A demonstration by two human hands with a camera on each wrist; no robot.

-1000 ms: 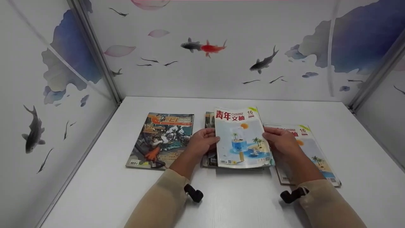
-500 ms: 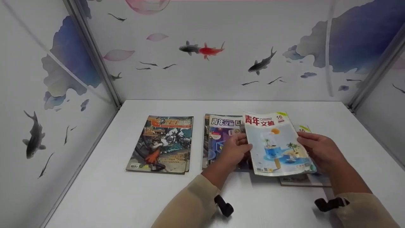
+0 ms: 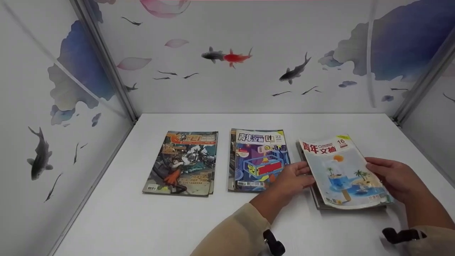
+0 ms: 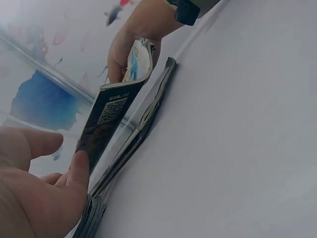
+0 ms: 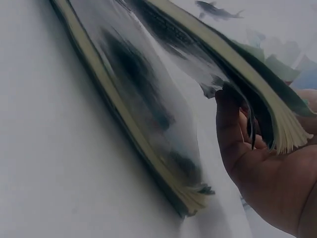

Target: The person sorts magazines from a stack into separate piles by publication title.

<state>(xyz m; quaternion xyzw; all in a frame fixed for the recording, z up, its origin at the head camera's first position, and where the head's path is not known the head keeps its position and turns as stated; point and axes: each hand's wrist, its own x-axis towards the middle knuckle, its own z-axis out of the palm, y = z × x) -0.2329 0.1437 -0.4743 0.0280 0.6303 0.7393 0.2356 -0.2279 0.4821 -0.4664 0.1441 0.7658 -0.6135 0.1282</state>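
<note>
A magazine (image 3: 341,174) with a beach and ice-lolly cover is tilted over another magazine (image 5: 138,89) at the right of the table. My right hand (image 3: 400,179) pinches its right edge, with fingers beneath it in the right wrist view. Beside the left edge, my left hand (image 3: 288,183) has its thumb lifted away from the magazine; a fingertip touches the dark back cover (image 4: 111,111), which carries a QR code. The lower magazine lies flat on the table, mostly covered in the head view.
In the middle lies a pile of magazines (image 3: 263,153) with a purple cover on top, close to my left forearm. Another pile (image 3: 181,163) with a comic-style cover lies farther left. Printed wall panels (image 3: 249,89) enclose the white table (image 3: 149,227).
Both hands have carried the beach-cover magazine rightward from the middle pile to over the right one, uncovering the purple cover. My left thumb has come off its edge.
</note>
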